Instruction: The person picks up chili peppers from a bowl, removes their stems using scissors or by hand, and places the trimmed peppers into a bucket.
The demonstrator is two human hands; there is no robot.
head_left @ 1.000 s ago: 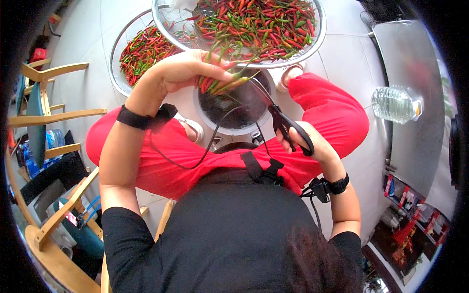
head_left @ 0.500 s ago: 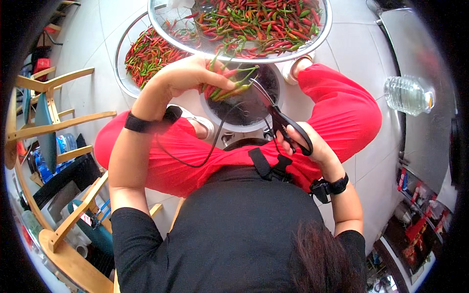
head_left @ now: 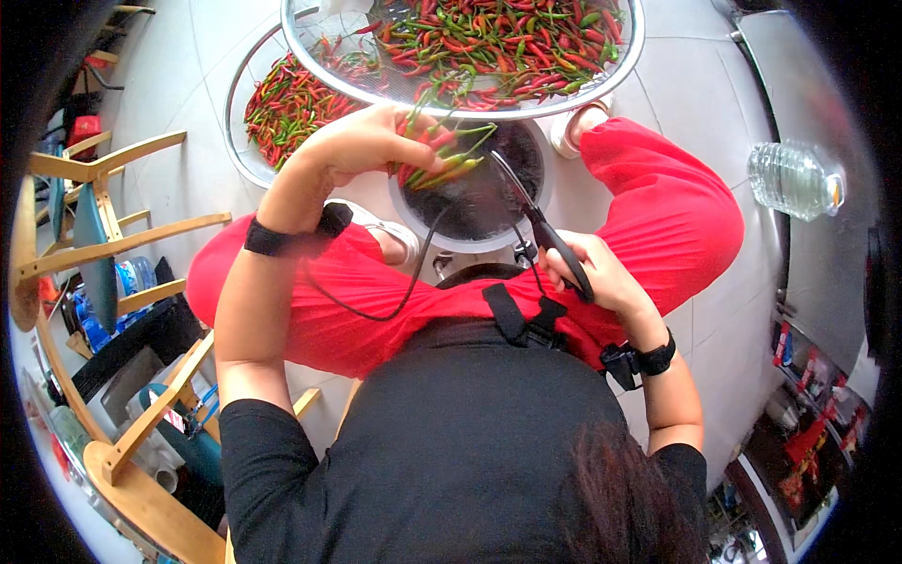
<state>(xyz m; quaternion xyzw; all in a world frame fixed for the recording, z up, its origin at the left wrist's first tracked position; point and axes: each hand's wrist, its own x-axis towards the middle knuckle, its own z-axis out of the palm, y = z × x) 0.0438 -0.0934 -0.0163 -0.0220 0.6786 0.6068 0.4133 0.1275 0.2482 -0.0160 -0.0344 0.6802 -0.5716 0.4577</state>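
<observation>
Several red and green chili peppers (head_left: 458,170) are pinched in my left hand (head_left: 371,146), their stems pointing to the right. My right hand (head_left: 601,270) grips black-handled scissors (head_left: 540,221), whose blades point up and left toward the stems, a little apart from them. Beneath both hands stands a round bucket (head_left: 406,211) with a dark inside; its contents are hard to make out. Beyond my hands a large mesh strainer (head_left: 636,70) holds a heap of red and green chilies (head_left: 489,47). Partly under it, a second strainer (head_left: 228,122) also holds chilies.
Wooden chairs (head_left: 141,240) crowd the left side. A clear plastic bottle (head_left: 794,180) lies at the right by a grey panel (head_left: 817,94). A black cable (head_left: 404,305) loops across my red trousers (head_left: 667,202). Light tiles (head_left: 700,103) cover the floor.
The scissors' handles have come together and the blades have turned slightly more upright, a bit farther from the stems. My left hand still holds the chilies in nearly the same place.
</observation>
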